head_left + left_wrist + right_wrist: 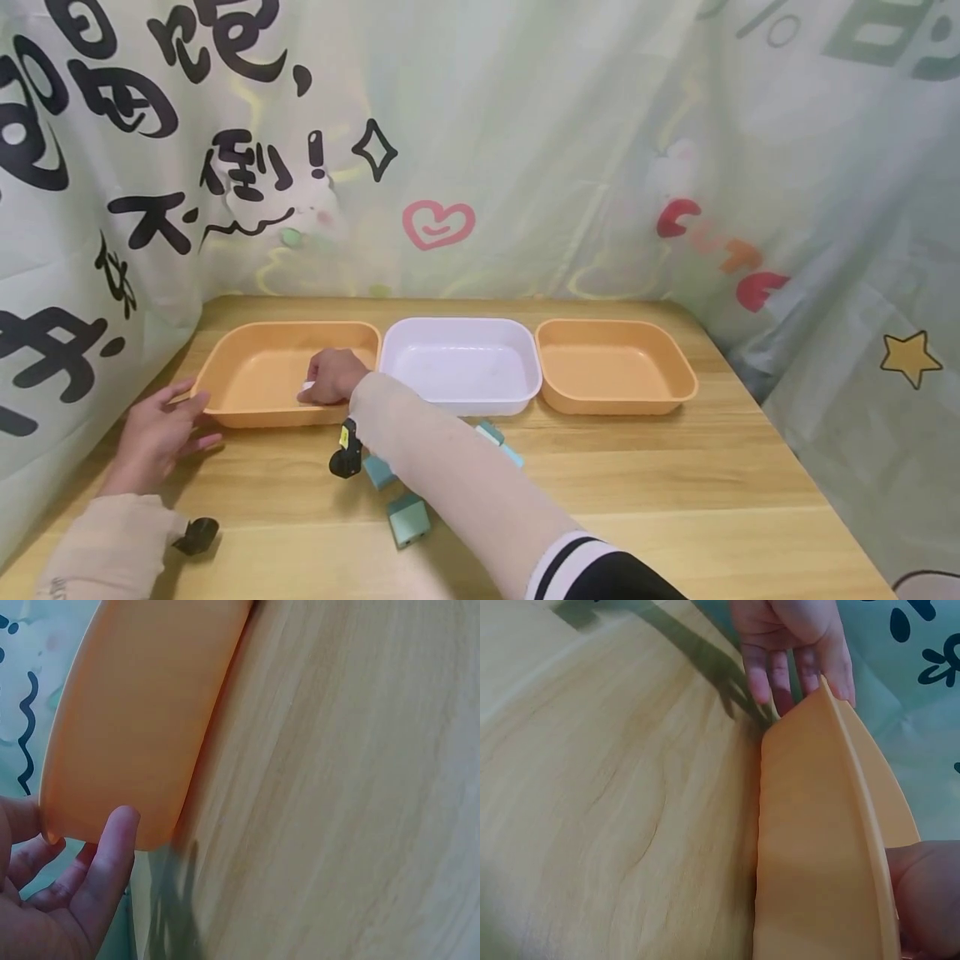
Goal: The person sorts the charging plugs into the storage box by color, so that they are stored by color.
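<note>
My left hand (157,429) is at the left end of an orange tray (281,421), its fingers spread and fairly straight. In the left wrist view, one finger (120,829) lies along the tray's outer wall and others are at the rim corner. My right hand (333,377) reaches over the front rim into the same tray, fingers curled. It pinches a small white piece (307,385), mostly hidden by the fingers, so I cannot tell its kind. In the right wrist view, the tray wall (817,840) covers much of the right hand (930,892).
A white tray (461,408) and another orange tray (618,406) continue the row to the right. Under and beside the right forearm lie several blue-green blocks, including a green block (408,521) and a blue block (378,472). A printed curtain (525,167) hangs behind the wooden table (637,500).
</note>
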`<state>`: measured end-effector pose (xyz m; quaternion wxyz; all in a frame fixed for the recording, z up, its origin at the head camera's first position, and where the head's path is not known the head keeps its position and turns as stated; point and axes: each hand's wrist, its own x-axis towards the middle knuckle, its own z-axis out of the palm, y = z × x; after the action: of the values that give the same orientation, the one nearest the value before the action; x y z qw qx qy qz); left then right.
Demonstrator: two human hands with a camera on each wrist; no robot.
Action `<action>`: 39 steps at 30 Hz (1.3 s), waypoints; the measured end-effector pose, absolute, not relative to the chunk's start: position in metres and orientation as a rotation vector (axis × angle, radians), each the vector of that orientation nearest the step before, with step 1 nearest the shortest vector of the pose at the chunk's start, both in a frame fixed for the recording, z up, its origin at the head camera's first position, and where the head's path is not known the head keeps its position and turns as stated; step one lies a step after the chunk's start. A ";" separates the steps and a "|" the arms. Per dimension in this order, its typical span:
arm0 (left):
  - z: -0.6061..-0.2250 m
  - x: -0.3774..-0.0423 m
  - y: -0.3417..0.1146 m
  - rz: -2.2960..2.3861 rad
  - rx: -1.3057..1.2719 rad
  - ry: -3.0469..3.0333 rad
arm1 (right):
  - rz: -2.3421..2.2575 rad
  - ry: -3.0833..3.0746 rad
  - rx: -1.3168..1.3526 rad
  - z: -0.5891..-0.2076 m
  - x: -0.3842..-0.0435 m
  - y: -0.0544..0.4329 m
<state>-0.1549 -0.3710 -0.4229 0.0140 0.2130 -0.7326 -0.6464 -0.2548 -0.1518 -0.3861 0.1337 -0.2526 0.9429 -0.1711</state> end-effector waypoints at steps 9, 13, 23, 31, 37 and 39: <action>-0.423 -0.156 -0.369 -2.040 0.659 -2.273 | -0.500 2.757 -0.787 -0.391 -0.258 -0.149; -0.424 -0.157 -0.367 -2.048 0.656 -2.275 | -0.465 2.777 -0.778 -0.394 -0.258 -0.148; -0.424 -0.158 -0.362 -2.063 0.662 -2.258 | -0.383 2.831 -0.702 -0.399 -0.259 -0.146; -0.424 -0.157 -0.361 -2.052 0.655 -2.248 | -0.381 2.848 -0.787 -0.391 -0.256 -0.141; -0.425 -0.155 -0.368 -2.078 0.652 -2.220 | -0.525 2.720 -0.858 -0.365 -0.254 -0.132; -0.426 -0.154 -0.370 -2.075 0.659 -2.223 | -0.649 2.618 -0.830 -0.356 -0.253 -0.126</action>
<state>-0.1544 -0.3703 -0.4259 0.0149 0.2118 -0.7143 -0.6668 -0.2535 -0.1265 -0.3557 0.1593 -0.2904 0.9158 -0.2270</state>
